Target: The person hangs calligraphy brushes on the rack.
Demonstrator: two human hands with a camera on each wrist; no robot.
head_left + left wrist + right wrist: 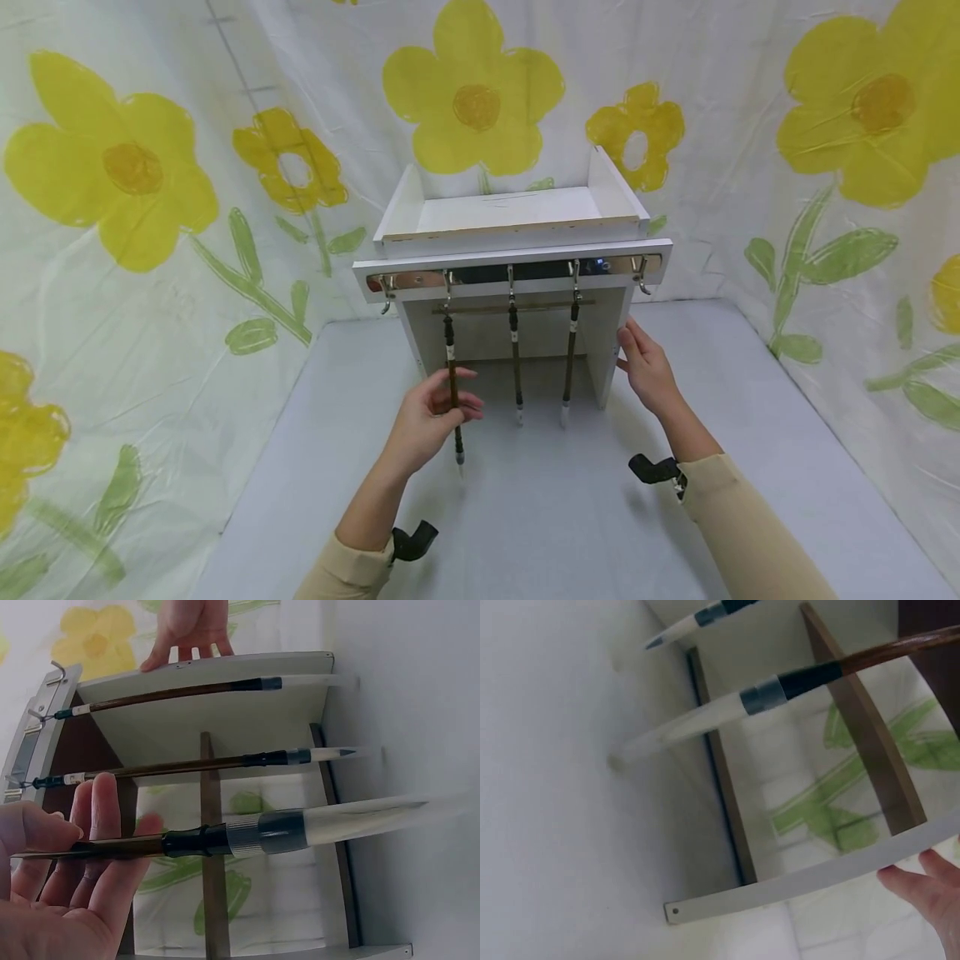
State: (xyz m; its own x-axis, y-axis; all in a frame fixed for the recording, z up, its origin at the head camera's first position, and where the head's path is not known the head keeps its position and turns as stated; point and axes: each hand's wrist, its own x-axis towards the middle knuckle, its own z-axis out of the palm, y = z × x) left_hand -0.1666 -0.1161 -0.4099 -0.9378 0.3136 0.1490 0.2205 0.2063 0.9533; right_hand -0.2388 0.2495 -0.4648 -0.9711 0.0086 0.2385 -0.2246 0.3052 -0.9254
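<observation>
A white wooden rack (513,246) with a metal hook strip stands on the table. Three writing brushes with dark handles and pale tips hang from its hooks: a left brush (451,354), a middle brush (517,358) and a right brush (570,354). My left hand (423,421) pinches the left brush partway down its handle, thumb against the fingers. In the left wrist view that brush's pale bristles (352,823) point away from the hand. My right hand (648,367) touches the outer side of the rack's right panel (611,342); its fingertips (900,879) lie along the panel's edge.
Bare end hooks show on the strip, a left hook (386,292) and a right hook (641,275). An open shelf (510,208) tops the rack. Behind and beside the pale table (510,525) hangs a flower-painted sheet (315,75).
</observation>
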